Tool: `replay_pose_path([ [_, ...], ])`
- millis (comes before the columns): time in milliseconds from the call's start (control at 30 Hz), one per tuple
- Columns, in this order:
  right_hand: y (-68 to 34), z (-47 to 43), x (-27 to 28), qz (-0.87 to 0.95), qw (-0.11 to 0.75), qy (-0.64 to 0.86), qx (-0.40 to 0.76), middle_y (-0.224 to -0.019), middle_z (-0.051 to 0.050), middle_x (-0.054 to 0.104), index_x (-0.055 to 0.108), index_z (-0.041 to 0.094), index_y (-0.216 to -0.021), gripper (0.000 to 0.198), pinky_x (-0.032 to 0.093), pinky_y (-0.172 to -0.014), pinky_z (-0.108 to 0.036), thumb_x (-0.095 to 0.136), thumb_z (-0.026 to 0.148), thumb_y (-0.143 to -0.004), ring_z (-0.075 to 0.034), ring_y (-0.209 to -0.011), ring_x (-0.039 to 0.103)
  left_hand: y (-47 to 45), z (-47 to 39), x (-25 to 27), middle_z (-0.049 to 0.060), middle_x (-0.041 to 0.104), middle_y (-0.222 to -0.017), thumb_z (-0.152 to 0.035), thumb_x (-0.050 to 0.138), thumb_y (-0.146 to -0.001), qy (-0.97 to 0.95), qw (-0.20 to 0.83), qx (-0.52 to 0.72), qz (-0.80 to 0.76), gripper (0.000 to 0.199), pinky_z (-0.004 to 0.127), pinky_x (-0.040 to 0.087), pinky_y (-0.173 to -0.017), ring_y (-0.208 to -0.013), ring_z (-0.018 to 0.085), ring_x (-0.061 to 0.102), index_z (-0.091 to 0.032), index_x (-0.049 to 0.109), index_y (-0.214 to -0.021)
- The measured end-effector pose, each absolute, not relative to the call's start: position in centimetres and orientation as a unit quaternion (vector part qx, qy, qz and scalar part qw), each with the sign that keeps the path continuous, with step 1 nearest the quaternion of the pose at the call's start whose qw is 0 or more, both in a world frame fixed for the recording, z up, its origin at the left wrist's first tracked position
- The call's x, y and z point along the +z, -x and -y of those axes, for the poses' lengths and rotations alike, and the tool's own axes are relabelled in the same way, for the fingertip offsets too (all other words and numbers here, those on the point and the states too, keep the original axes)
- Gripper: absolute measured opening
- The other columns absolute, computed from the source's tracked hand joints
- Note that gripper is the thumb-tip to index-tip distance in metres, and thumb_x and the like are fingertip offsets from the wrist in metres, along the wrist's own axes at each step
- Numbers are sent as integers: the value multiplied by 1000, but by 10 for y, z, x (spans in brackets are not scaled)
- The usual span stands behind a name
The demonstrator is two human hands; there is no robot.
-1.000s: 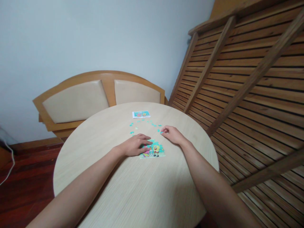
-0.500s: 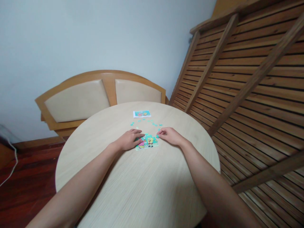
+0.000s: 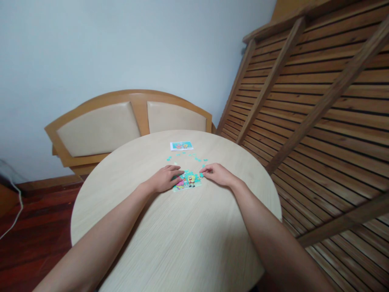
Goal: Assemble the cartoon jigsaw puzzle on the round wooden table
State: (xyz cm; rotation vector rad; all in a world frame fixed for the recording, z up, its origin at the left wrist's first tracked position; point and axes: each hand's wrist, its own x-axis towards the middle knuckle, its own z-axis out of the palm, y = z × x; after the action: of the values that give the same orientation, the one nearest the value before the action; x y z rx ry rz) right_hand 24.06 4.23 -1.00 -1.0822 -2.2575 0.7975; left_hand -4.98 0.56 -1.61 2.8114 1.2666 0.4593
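Note:
A partly assembled jigsaw puzzle (image 3: pixel 191 183) lies flat on the table, showing a yellow and a pink cartoon figure on turquoise. My left hand (image 3: pixel 166 178) rests with fingers spread over its left and upper left part, hiding some of it. At the puzzle's right side, my right hand (image 3: pixel 218 174) pinches a small turquoise puzzle piece (image 3: pixel 201 175) at its upper right edge. The fingertips partly cover that piece. Beyond both hands, several loose turquoise pieces (image 3: pixel 197 159) form a loose arc.
A printed picture card (image 3: pixel 181 146) with the same cartoon figures lies farther back on the round wooden table (image 3: pixel 182 243). Behind the table stands a padded headboard (image 3: pixel 100 127) against the wall. A slatted wooden panel (image 3: pixel 316 101) leans at the right.
The puzzle has shifted slightly left under my left hand. My right hand stays almost in place, still pinching the piece at the puzzle's right edge.

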Motion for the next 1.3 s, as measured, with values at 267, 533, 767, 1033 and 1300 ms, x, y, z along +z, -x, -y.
replay_pose_path([
  [267, -240, -41, -12, 843, 248, 360, 312, -92, -6, 75, 75, 16, -99, 22, 51, -81, -30, 56, 19, -87, -17, -83, 66, 49, -4, -13, 18, 59, -135, -52, 38, -102, -903, 29, 157, -399, 51, 48, 43, -108, -125, 31, 56, -20, 65, -132],
  [533, -237, -39, -13, 834, 273, 344, 332, -91, -7, 72, 71, 14, -106, 24, 53, -79, -31, 61, 27, -89, -18, -84, 66, 49, -4, -13, 18, 59, -136, -52, 37, -102, -906, 26, 149, -396, 51, 48, 43, -108, -126, 32, 55, -21, 63, -134],
  [767, -237, -39, -13, 831, 276, 355, 327, -91, -6, 72, 71, 14, -108, 25, 53, -80, -31, 61, 26, -88, -17, -84, 66, 49, -5, -16, 17, 60, -135, -52, 39, -101, -901, 29, 164, -400, 50, 46, 43, -108, -124, 30, 56, -22, 65, -131],
  [1033, -229, -36, -11, 808, 304, 344, 371, -90, -6, 70, 69, 13, -110, 30, 53, -76, -29, 65, 30, -85, -17, -81, 66, 30, 2, -10, 14, 64, -130, -46, 50, -99, -894, 53, 204, -396, 39, 45, 43, -107, -120, 28, 58, -21, 71, -120],
  [1300, -197, -20, -9, 782, 350, 306, 414, -87, -4, 71, 63, 16, -117, 36, 52, -73, -28, 69, 33, -85, -16, -80, 66, 11, 9, 1, 6, 74, -89, -37, 57, -92, -805, 274, 315, -421, 24, 29, 52, -73, -77, 17, 66, -17, 69, -98],
])
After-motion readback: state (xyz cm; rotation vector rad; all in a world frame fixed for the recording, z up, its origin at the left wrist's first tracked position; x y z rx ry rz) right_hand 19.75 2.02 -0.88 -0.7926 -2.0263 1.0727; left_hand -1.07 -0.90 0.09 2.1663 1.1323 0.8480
